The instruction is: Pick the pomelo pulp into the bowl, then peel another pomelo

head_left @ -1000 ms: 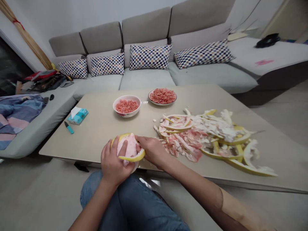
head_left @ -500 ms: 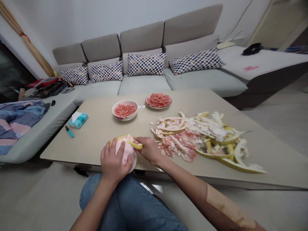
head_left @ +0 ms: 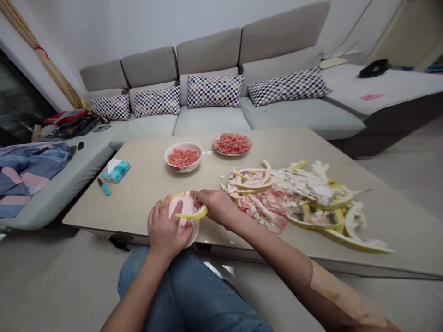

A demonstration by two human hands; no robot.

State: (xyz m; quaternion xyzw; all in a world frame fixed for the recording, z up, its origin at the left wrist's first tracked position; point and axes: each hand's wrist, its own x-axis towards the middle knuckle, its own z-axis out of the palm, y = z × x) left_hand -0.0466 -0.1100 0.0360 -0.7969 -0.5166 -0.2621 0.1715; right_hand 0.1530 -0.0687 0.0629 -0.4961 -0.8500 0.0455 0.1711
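Note:
A partly peeled pomelo (head_left: pixel 185 205), pale pink-white with some yellow rind on it, is at the table's near edge, above my knee. My left hand (head_left: pixel 168 228) wraps round its left and near side, fingers spread over the surface. A curved strip of pomelo peel (head_left: pixel 194 214) stands away from the fruit, its yellow side toward me. My right hand (head_left: pixel 216 207) pinches at the upper right of the fruit, on this strip; its fingertips are partly hidden. To the right lies a heap of peel and membrane (head_left: pixel 294 189).
On the table (head_left: pixel 138 198) stand a bowl (head_left: pixel 183 169) and a plate (head_left: pixel 232 154), both filled with pink pulp. A tissue pack (head_left: pixel 117 171) and a teal-handled knife (head_left: pixel 104 187) lie left. Beyond is a sofa (head_left: pixel 211 121) with checked cushions.
My right hand has drawn the peel strip further off the pomelo, so more of it hangs free. The left hand keeps its hold. The whole view has shifted slightly.

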